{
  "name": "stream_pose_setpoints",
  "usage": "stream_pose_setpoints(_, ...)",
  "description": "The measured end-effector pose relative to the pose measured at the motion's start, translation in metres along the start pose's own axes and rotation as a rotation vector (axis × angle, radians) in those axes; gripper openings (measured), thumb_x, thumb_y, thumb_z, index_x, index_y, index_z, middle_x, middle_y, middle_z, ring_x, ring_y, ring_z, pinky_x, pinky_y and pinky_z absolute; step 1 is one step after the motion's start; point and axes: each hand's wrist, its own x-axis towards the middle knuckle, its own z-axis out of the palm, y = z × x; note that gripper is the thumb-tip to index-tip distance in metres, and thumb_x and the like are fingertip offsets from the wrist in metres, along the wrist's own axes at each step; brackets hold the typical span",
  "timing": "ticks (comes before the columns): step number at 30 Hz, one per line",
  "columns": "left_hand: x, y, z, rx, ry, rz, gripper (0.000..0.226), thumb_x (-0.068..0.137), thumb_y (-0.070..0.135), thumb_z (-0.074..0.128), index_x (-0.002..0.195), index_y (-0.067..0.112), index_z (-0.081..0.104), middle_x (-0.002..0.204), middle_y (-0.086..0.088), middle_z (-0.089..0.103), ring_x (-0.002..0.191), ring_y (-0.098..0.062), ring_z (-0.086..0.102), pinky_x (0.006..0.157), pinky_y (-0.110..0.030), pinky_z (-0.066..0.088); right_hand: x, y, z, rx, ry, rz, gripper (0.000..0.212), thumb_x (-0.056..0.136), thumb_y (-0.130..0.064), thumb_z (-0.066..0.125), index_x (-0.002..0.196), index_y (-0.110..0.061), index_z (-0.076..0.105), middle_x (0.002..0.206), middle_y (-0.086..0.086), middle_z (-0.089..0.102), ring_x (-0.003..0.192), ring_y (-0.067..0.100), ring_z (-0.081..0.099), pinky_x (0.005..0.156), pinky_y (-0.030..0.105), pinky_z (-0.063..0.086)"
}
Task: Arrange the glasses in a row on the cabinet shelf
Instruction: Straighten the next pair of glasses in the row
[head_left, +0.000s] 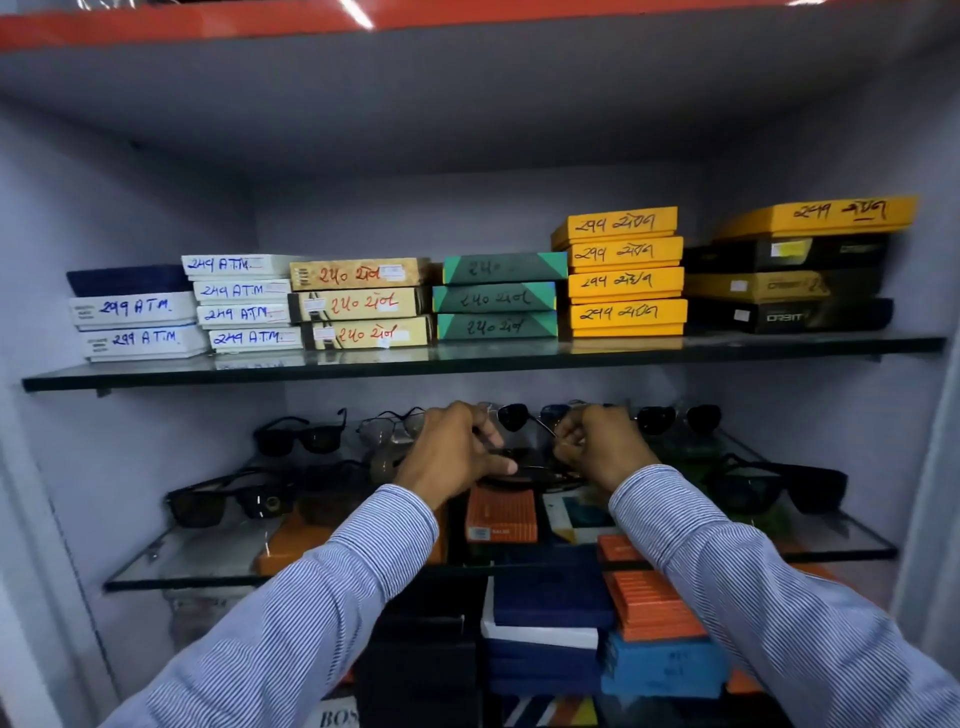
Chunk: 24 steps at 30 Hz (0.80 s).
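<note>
Both my hands reach over the glass shelf (208, 566) in the cabinet's middle. My left hand (457, 447) and my right hand (597, 441) together grip one pair of dark-lensed, thin-framed sunglasses (514, 415), each hand at one temple. More sunglasses stand along the shelf's back: a black pair (301, 434) at left, a thin clear pair (389, 423), and a dark pair (675, 415) at right. Nearer the front lie a black pair (228, 501) at left and a black pair (779, 483) at right. Another pair (524, 470) lies under my hands, partly hidden.
The upper glass shelf (467, 358) carries stacks of labelled boxes: white, tan, green, yellow and black. Through the lower glass show orange boxes (501, 512), navy boxes (550, 597) and blue boxes (660, 665). Grey cabinet walls close in both sides.
</note>
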Motion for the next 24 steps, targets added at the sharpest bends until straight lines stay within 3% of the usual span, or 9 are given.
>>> stream_pose_setpoints(2,0.0,0.003,0.0,0.02,-0.014,-0.009,0.021,0.073,0.023,0.094,0.083,0.016,0.077,0.068,0.009,0.07,0.064,-0.002,0.066,0.06,-0.016,0.048,0.003,0.002,-0.001,0.031,0.019,0.019,0.007,0.079,-0.006,0.075,0.079,-0.013,0.076,0.072,0.002,0.07,0.07,0.017,0.067,0.082,0.037,0.062)
stream_pose_setpoints(4,-0.001,0.003,0.0,0.038,0.007,-0.015,0.018,0.075,0.021,0.092,0.083,0.012,0.079,0.069,0.009,0.07,0.065,-0.004,0.066,0.064,-0.018,0.052,0.006,0.004,-0.001,0.043,0.026,0.044,0.005,0.077,-0.006,0.075,0.079,-0.01,0.077,0.068,-0.002,0.066,0.067,0.012,0.062,0.083,0.032,0.061)
stream_pose_setpoints(6,-0.003,0.001,0.0,0.088,0.056,-0.024,0.012,0.078,0.018,0.09,0.083,0.015,0.079,0.078,0.007,0.073,0.074,-0.009,0.069,0.078,-0.03,0.062,0.008,0.004,0.001,0.02,0.008,0.051,0.008,0.074,-0.009,0.078,0.082,-0.006,0.078,0.079,0.004,0.074,0.076,0.017,0.065,0.084,0.028,0.057)
stream_pose_setpoints(8,-0.003,-0.003,-0.002,0.149,0.098,-0.054,0.008,0.079,0.016,0.088,0.083,0.016,0.081,0.087,0.004,0.074,0.084,-0.016,0.071,0.089,-0.043,0.064,0.01,0.001,0.004,0.001,-0.033,0.048,0.016,0.072,-0.013,0.08,0.085,-0.003,0.079,0.094,0.012,0.076,0.092,0.025,0.069,0.089,0.034,0.058)
stream_pose_setpoints(11,-0.003,-0.008,-0.005,0.21,0.098,-0.108,0.006,0.078,0.015,0.087,0.081,0.017,0.081,0.087,0.006,0.071,0.095,-0.02,0.073,0.095,-0.045,0.061,0.013,-0.003,0.009,-0.003,-0.077,0.098,0.016,0.072,-0.014,0.08,0.086,-0.007,0.079,0.096,0.012,0.077,0.093,0.025,0.071,0.089,0.039,0.061)
stream_pose_setpoints(16,0.001,-0.018,-0.009,0.296,0.094,-0.16,0.007,0.082,0.019,0.085,0.079,0.022,0.08,0.078,0.016,0.063,0.098,-0.017,0.075,0.095,-0.04,0.06,0.02,-0.009,0.019,-0.011,-0.1,0.137,0.022,0.071,-0.017,0.083,0.09,-0.006,0.077,0.101,0.013,0.074,0.092,0.025,0.072,0.09,0.04,0.061)
stream_pose_setpoints(20,0.005,-0.023,-0.01,0.356,0.087,-0.161,0.003,0.082,0.023,0.084,0.08,0.023,0.082,0.095,0.009,0.079,0.099,-0.018,0.075,0.09,-0.038,0.06,0.023,-0.01,0.026,-0.031,-0.109,0.14,0.029,0.074,-0.019,0.082,0.097,-0.004,0.076,0.106,0.016,0.073,0.098,0.027,0.07,0.093,0.041,0.059)
stream_pose_setpoints(24,0.007,-0.026,-0.009,0.383,0.068,-0.151,0.005,0.082,0.027,0.083,0.086,0.023,0.082,0.102,0.001,0.08,0.102,-0.023,0.075,0.094,-0.044,0.061,0.021,-0.013,0.031,-0.066,-0.09,0.126,0.025,0.075,-0.016,0.078,0.096,-0.003,0.076,0.099,0.015,0.075,0.093,0.027,0.072,0.087,0.039,0.062)
